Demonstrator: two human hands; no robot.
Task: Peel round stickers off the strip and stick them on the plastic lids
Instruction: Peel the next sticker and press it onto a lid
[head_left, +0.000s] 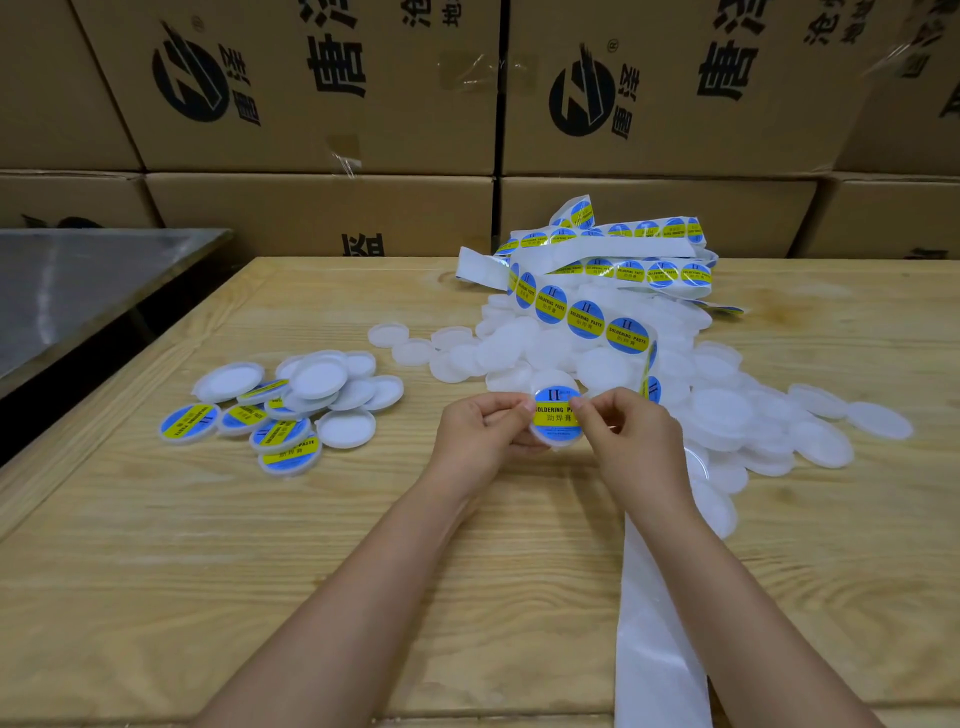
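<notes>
My left hand (480, 436) holds a white plastic lid (551, 379) by its left edge, just above the table. A round blue and yellow sticker (555, 415) lies on the lid's face. My right hand (626, 436) pinches the sticker's right edge with thumb and forefinger. The white backing strip with more stickers (587, 317) snakes from a tangled heap at the back down past my right hand. Its bare peeled end (654, 639) runs off the table's near edge under my right forearm.
A heap of plain white lids (727, 410) spreads behind and right of my hands. A smaller pile of stickered lids (280, 410) lies to the left on the wooden table (208, 571). Cardboard boxes (322, 104) wall the back; a metal table (78, 291) stands at the left.
</notes>
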